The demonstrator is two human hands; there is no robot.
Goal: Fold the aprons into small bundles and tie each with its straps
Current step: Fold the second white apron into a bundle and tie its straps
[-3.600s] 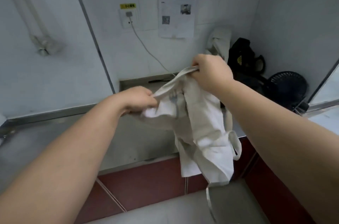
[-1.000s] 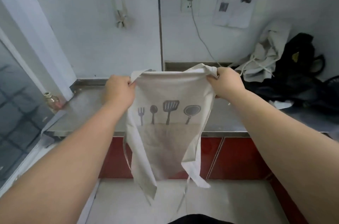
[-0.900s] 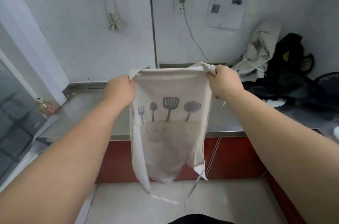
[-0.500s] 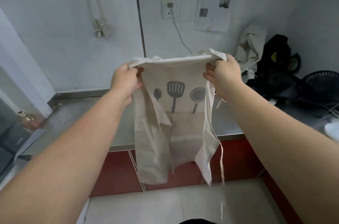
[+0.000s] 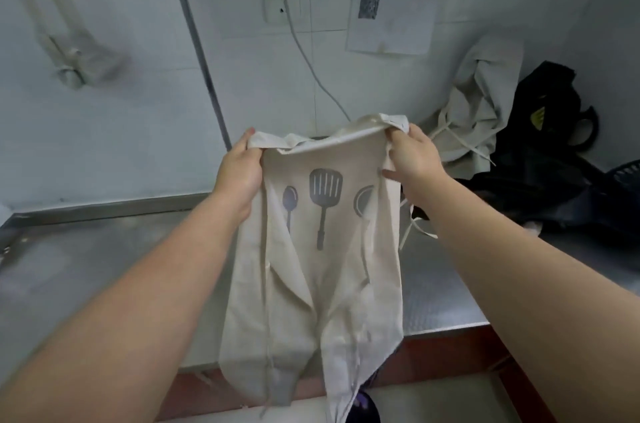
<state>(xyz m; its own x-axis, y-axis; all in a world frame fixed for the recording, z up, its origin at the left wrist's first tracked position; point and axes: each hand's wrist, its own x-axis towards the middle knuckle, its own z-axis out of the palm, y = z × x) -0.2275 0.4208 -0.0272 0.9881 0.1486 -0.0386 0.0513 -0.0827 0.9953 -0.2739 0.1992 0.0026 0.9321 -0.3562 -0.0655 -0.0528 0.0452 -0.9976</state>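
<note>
Both hands, left hand (image 5: 239, 173) and right hand (image 5: 412, 159), pinch the apron (image 5: 318, 270) top corners, long side hanging to 6 o'clock over the counter (image 5: 104, 249).

Open steel counter (image 5: 104, 266) at left, crumpled apron (image 5: 481, 104) and black bag (image 5: 540, 131) crowding right corner

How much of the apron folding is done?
Barely started: no tied bundle shows. The left hand and right hand hold one apron up by its top edge, sides lapped inward. Folding it small and tying are left; another apron lies crumpled on the counter.
</note>
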